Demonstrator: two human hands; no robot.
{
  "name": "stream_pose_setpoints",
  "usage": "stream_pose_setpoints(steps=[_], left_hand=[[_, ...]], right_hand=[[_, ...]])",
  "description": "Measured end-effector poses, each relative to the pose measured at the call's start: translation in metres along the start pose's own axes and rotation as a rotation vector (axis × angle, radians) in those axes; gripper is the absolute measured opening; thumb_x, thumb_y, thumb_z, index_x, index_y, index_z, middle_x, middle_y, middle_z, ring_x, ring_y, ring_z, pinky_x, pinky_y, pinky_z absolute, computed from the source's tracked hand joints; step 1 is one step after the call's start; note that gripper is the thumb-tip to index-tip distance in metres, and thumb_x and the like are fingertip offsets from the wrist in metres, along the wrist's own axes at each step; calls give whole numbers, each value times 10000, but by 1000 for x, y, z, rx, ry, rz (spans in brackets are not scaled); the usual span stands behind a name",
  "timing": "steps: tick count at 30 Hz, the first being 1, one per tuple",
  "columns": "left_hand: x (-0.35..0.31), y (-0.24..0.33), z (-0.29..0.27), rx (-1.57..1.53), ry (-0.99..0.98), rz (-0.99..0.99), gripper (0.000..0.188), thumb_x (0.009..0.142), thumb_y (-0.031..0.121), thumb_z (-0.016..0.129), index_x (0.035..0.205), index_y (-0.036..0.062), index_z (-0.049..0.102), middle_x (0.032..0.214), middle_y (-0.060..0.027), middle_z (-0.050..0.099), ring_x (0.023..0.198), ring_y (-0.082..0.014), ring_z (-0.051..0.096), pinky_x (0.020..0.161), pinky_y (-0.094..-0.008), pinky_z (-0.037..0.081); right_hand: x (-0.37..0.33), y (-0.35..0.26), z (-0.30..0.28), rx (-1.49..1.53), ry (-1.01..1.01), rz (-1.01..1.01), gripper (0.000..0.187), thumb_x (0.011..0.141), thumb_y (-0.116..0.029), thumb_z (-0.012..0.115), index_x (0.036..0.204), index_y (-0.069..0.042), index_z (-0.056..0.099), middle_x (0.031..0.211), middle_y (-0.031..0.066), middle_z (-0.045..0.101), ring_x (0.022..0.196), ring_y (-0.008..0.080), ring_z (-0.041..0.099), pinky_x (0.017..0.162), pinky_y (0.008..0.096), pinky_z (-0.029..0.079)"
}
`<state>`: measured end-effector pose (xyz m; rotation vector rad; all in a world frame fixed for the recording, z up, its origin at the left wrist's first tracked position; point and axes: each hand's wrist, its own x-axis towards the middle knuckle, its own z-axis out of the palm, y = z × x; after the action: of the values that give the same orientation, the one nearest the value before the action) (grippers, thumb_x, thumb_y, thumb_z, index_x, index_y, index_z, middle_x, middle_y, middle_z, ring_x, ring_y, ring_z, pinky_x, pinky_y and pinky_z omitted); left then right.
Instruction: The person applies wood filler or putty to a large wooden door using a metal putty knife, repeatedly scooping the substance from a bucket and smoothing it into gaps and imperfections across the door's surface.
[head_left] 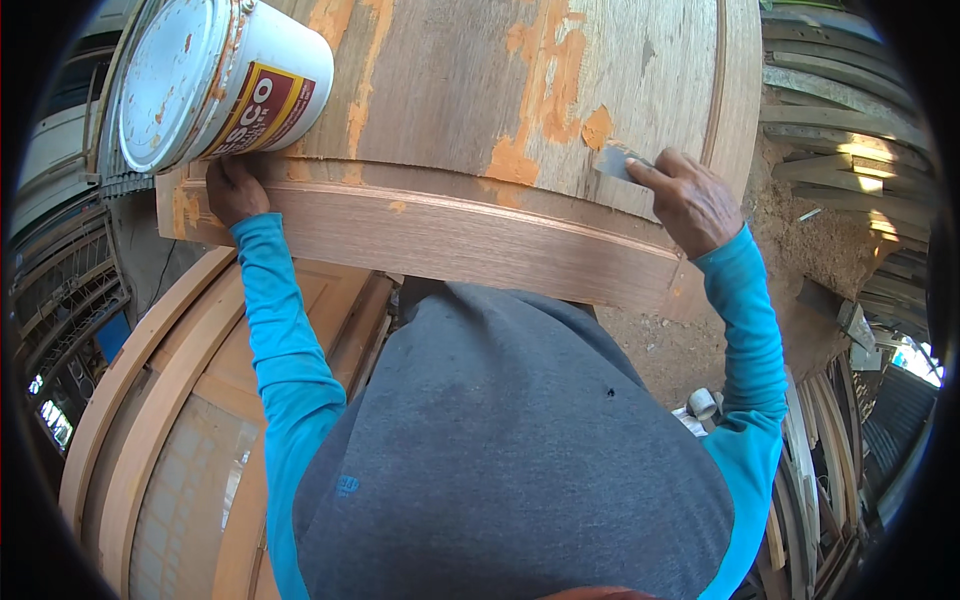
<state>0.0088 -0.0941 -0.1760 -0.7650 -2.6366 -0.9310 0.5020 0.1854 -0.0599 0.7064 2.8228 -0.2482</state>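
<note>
A wooden door panel [450, 222] lies in front of me, streaked with orange filler [550, 90] along its seams. My right hand [695, 200] is closed on a flat metal putty knife [614, 162], its index finger pressed along the blade. The blade lies against the panel beside a small orange filler patch [597, 127]. On the panel's far left sits a white bucket [285, 50], tilted in view, with a lid and a red label. My left hand [238, 190] is at the panel's near left edge, right against the bucket; the bucket hides most of its fingers.
Below on the left stand wooden frames [170, 400] and another panelled door [320, 295]. Long timber strips [840, 110] are stacked on the right, with more boards [830, 450] at the lower right. A small white cup-like object [702, 404] lies on the dirt ground [660, 350].
</note>
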Motion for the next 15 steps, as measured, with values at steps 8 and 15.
stream_pose_setpoints(steps=[8, 15], left_hand=[[3, -10, 1, 58, 0, 20, 492, 1052, 408, 479, 1168, -26, 680, 1147, -262, 690, 1076, -471, 632, 937, -500, 489], [2, -8, 5, 76, -5, 76, 482, 1045, 400, 484, 1163, -22, 684, 1153, -258, 689, 1084, -462, 632, 948, -498, 489]], right_hand=[[-18, -8, 6, 47, -105, 98, 392, 866, -18, 605, 1200, -190, 717, 872, 87, 566, 846, 274, 664, 722, 412, 553], [3, -14, 18, 9, -7, 83, 410, 884, -45, 617, 1264, -189, 672, 887, 89, 579, 847, 255, 672, 688, 393, 561]])
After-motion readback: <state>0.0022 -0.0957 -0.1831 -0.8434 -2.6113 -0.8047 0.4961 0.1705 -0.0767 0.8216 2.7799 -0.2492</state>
